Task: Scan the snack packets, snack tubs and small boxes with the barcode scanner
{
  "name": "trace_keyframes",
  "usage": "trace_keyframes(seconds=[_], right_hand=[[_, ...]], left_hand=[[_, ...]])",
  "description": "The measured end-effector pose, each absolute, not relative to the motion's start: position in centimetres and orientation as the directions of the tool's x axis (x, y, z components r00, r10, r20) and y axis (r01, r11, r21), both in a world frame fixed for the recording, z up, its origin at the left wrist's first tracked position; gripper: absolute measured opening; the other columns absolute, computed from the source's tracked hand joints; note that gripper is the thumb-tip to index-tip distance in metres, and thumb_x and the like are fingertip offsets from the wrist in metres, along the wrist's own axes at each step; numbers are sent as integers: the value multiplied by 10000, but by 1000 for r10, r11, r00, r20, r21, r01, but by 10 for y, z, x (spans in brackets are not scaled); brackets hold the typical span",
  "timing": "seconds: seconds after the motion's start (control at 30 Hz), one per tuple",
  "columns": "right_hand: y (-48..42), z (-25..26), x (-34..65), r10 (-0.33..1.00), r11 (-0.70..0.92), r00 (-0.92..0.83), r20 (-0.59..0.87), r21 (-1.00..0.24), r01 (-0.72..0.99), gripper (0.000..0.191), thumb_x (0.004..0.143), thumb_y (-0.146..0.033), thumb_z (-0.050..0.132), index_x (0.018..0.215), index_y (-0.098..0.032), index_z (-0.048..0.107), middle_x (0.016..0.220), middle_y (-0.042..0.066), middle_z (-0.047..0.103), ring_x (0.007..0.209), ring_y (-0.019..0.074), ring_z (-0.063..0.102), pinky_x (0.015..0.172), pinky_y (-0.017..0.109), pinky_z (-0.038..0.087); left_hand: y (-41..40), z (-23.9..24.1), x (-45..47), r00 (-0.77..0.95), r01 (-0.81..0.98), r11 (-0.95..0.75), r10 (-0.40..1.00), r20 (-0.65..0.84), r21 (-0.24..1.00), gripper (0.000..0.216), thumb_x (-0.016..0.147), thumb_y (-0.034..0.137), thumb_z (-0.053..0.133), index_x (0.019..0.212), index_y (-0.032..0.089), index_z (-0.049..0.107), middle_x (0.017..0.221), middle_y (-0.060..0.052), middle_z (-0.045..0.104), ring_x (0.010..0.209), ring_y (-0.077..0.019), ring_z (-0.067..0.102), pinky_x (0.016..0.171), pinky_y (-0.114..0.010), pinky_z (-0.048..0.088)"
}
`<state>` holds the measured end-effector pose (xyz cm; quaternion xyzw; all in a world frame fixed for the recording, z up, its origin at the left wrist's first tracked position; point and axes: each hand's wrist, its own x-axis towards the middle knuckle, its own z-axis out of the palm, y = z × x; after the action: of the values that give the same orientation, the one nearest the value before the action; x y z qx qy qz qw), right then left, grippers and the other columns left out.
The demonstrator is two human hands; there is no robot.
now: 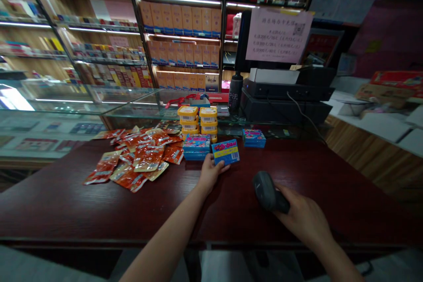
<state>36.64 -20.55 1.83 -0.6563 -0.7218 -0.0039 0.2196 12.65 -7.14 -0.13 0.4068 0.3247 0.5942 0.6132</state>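
My left hand [211, 172] is closed on the lower edge of a blue candy packet [226, 151], held up with its barcode side showing. Just left of that packet is a stack of similar blue packets [197, 147] on the dark wooden counter. A smaller stack of blue packets [254, 138] lies farther right. My right hand [300, 211] is wrapped round the handle of a dark barcode scanner [266, 191], whose head points up and left toward the packet. Behind the left stack stand two columns of yellow-lidded tubs [198, 122].
A heap of orange snack pouches [139, 154] spreads over the counter [59, 198] at left. At the back right are a monitor with a pink paper sign [278, 35], black machines [287, 105] and a dark bottle [235, 92]. Shelves of boxed goods [181, 20] stand behind glass cases.
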Motion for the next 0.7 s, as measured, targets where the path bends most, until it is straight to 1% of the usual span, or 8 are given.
trace_keyframes(seconds=[0.13,0.23,0.33,0.43,0.5,0.57,0.63,0.7], right_hand=[[-200,-1,369,897,190,-107,429,-157,969,316,811,-231,538,1125,-228,565,1010,42,708,847,225,682,719,340,489],[-196,-12,371,879,175,-99,467,-123,977,309,816,-228,535,1124,-221,559,976,45,700,857,217,674,716,326,476],[-195,-17,372,883,154,-75,463,-136,979,316,814,-217,541,1129,-240,553,943,27,696,831,207,672,705,322,467],[-194,-21,373,877,168,-77,474,-152,974,345,806,-214,567,1149,-248,540,944,14,690,827,198,666,728,323,465],[-194,-24,374,861,184,-88,501,-144,972,390,797,-214,591,1180,-238,521,966,19,688,851,198,661,751,322,466],[-193,-27,375,847,207,-112,519,-130,970,423,805,-225,593,1217,-225,495,992,32,686,876,200,656,775,323,466],[-193,-29,376,843,229,-138,520,-114,967,419,826,-231,572,1235,-221,482,1010,39,687,877,195,655,793,325,466],[-192,-29,377,845,230,-148,513,-100,968,415,825,-220,565,1233,-226,489,1019,39,689,869,191,656,796,324,467]], left_hand=[[-73,2,127,70,-434,-52,993,91,899,537,582,281,817,946,181,435,977,-53,681,898,-202,675,869,-430,538],[-69,4,129,0,-330,-129,991,136,935,516,560,274,817,904,184,443,857,-16,677,771,-178,672,762,-378,562],[-58,12,133,-62,-168,-251,968,243,953,405,593,282,773,841,187,468,774,8,653,697,-167,643,665,-323,546],[-42,26,140,-89,94,-380,917,388,920,258,669,280,704,828,182,525,761,11,636,701,-159,619,659,-285,502],[-31,40,146,-88,317,-441,868,489,840,172,719,255,658,832,185,548,759,18,620,713,-148,598,672,-269,472],[-20,55,155,-23,525,-480,817,576,703,108,757,218,619,841,192,557,761,18,609,734,-146,579,687,-264,448],[-10,68,165,127,692,-529,759,639,491,80,787,189,585,865,196,570,812,-5,616,803,-166,568,725,-279,433],[0,78,178,332,782,-584,685,649,216,86,812,179,554,888,198,589,887,-43,620,899,-199,544,758,-304,418]])
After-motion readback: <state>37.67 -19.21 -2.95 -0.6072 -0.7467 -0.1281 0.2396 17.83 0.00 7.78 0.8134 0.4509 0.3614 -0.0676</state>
